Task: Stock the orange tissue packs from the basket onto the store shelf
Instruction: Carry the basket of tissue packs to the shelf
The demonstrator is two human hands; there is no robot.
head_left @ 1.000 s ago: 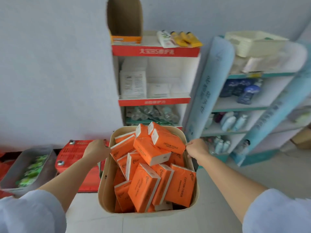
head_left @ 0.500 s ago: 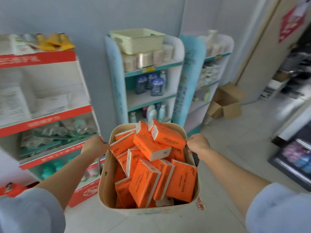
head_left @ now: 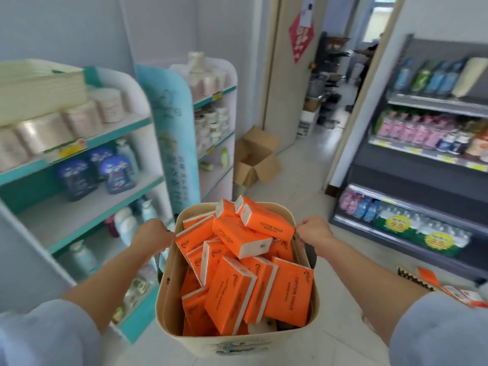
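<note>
Here, left hand (head_left: 153, 233) and right hand (head_left: 314, 231) each grip a handle, keeping the basket (head_left: 169, 307) level so packs (head_left: 250, 265) stay in, lower centre.

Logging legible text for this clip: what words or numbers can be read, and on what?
"COTTON TISSUE": orange tissue packs in the basket.
"9.9": round yellow tags, lower right shelf.
Too blurred: red door sign, shelf price labels, teal panel lettering.

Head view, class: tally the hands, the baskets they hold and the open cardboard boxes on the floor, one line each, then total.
Hands: 2, left hand and right hand
Held basket: 1
Open cardboard box: 1
Total: 4
</note>
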